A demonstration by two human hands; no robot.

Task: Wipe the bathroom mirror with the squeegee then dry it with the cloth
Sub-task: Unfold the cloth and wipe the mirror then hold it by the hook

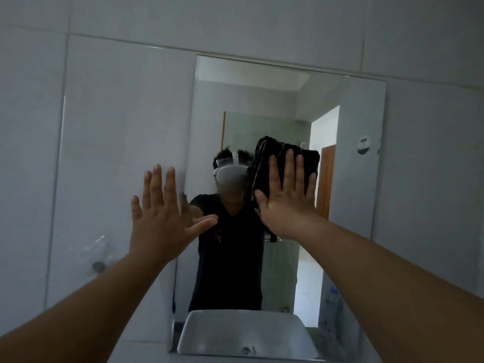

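The bathroom mirror [125,132] fills most of the tiled wall ahead. A folded black cloth [285,153] lies flat against the glass right of centre, and my right hand [286,197] presses on it with fingers spread upward. My left hand [165,218] rests flat on the mirror left of centre, fingers apart, holding nothing. No squeegee is in view. The glass reflects a person in a dark shirt behind both hands.
White wall tiles [432,35] surround the mirror. The reflection shows a white basin [243,334] at the bottom, a doorway at the right and a small round fitting [363,145] on the wall. Both forearms reach up from the lower corners.
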